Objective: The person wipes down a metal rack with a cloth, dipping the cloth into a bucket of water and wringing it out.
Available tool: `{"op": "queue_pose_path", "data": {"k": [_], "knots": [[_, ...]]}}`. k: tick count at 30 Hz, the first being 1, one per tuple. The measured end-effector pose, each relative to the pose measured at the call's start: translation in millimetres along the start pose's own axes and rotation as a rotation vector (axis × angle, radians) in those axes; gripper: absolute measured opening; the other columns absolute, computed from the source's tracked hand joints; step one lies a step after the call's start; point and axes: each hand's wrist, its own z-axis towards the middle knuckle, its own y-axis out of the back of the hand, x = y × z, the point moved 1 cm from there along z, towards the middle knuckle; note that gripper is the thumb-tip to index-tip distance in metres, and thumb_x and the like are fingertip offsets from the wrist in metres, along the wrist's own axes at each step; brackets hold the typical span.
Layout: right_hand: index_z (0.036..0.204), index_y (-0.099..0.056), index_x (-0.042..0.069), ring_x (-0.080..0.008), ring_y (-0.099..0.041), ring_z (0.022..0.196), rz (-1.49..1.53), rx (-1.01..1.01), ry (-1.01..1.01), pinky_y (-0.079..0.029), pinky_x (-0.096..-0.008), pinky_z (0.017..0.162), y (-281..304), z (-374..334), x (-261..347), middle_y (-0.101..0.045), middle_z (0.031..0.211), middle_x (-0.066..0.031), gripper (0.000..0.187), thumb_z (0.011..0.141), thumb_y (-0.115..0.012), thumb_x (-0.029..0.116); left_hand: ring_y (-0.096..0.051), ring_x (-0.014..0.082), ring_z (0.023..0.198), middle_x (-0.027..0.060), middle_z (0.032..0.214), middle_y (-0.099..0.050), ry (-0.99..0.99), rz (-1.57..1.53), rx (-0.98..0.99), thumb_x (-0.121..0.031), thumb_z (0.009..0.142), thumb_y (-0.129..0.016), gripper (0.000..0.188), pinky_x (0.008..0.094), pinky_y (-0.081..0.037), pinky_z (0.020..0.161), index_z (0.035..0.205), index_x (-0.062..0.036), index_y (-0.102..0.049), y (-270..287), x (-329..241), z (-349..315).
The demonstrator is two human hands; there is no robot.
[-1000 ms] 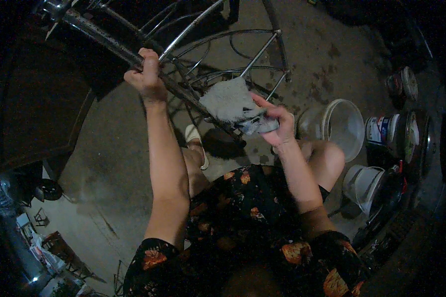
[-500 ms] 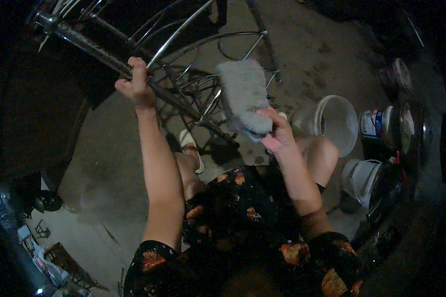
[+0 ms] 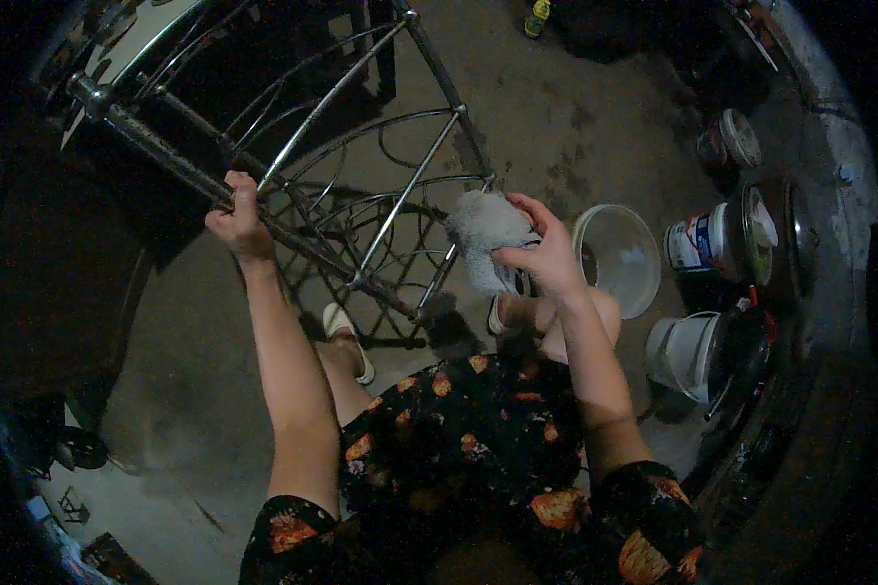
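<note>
A tubular metal frame [image 3: 410, 200] with curved bars leans across in front of me. My left hand [image 3: 241, 222] is wrapped round its thick near tube. In my right hand [image 3: 551, 253] is a bunched grey cloth [image 3: 480, 229], pinched between thumb and fingers. The cloth lies against or right beside the frame's right end, near the tip of a leg; it hides whether it touches the metal. Part of the frame's upper left end runs into shadow.
To the right stand a clear plastic tub [image 3: 619, 261], a white bucket [image 3: 683, 356], a labelled pail [image 3: 698, 239] and a small round container [image 3: 739, 139]. A yellow bottle [image 3: 537, 18] is at the far edge. Dark furniture [image 3: 59, 283] fills the left side.
The cloth was spread out over the frame and is now bunched smaller and lower, by the leg's end. My left hand keeps its hold on the tube. The whole view has shifted slightly.
</note>
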Motion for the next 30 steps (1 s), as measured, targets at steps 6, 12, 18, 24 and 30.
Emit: {"op": "queue_pose_path", "data": {"k": [6,12,18,24,30], "knots": [[0.125,-0.044,0.001,-0.0252,-0.052,0.108,0.706,0.041,0.0,-0.04,-0.0365,0.094,-0.7,-4.8,4.5,-0.052,0.121,-0.0127,0.071,0.062,-0.074,0.017,-0.054,0.0111,0.072,0.0045,0.076,-0.06,0.115,-0.219,0.015,-0.01,0.078,-0.057,0.016,0.0246,-0.042,0.069,0.074,0.0047,-0.061,7.1,4.2,2.8],[0.12,-0.05,0.005,-0.0281,-0.05,0.111,1.292,0.0,-0.22,-0.038,-0.0436,0.097,-29.5,26.1,-42.4,-0.052,0.123,-0.0112,0.055,0.071,-0.069,0.023,-0.048,0.0101,0.067,0.0019,0.07,-0.054,0.126,-0.179,0.031,-0.011,0.079,-0.056,0.017,0.0225,-0.038,0.066,0.07,0.0038,-0.056,-7.3,-15.3,2.2],[0.107,-0.055,0.003,-0.0278,-0.057,0.094,1.192,-0.165,-0.361,-0.046,-0.0429,0.085,-44.3,40.2,-73.8,-0.058,0.103,-0.0109,0.046,0.067,-0.069,0.021,-0.041,0.0108,0.063,0.001,0.066,-0.047,0.161,-0.22,0.068,-0.008,0.079,-0.053,0.02,0.0232,-0.035,0.068,0.063,0.0028,-0.048,-9.4,-35.4,2.7],[0.087,-0.06,0.002,-0.0238,-0.057,0.083,1.005,-0.127,-0.422,-0.048,-0.0406,0.077,-40.5,63.9,-106.1,-0.059,0.094,-0.0107,0.028,0.065,-0.066,0.018,-0.047,0.0134,0.067,0.0044,0.067,-0.049,0.123,-0.234,-0.031,-0.003,0.078,-0.051,0.017,0.0345,-0.038,0.088,0.063,0.0019,-0.047,4.3,-4.3,10.2],[0.093,-0.053,0.0,-0.0215,-0.055,0.083,0.96,-0.261,-0.324,-0.047,-0.038,0.08,-23.0,147.9,-141.0,-0.056,0.088,-0.0084,0.026,0.07,-0.061,0.008,-0.048,0.0115,0.066,0.0024,0.067,-0.05,0.138,-0.044,0.087,-0.001,0.079,-0.055,0.016,0.0388,-0.033,0.097,0.063,-0.0003,-0.05,-20.5,-51.4,2.3]]}}
